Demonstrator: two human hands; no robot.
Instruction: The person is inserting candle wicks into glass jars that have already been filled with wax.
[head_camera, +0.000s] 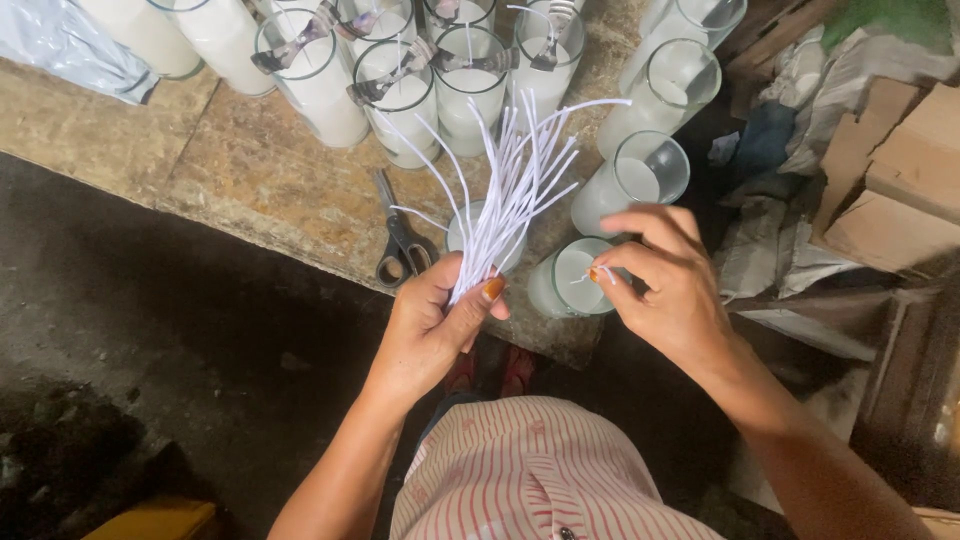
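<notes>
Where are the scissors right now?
In the head view, the scissors lie on the stone slab, left of the wick bundle, above the left hand.

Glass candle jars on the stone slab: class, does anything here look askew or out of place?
Yes. The bundle of white wicks in the left hand splays unevenly. Scissors lie among the jars. The nearest jar, under the right hand, sits close to the slab edge.

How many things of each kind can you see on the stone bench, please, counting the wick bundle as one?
Glass jars of white wax, whole or cut off by the frame: about 14
Scissors: 1
Bundle of white wicks, held in the left hand: 1
Clear plastic bag: 1
Total: about 17
</notes>
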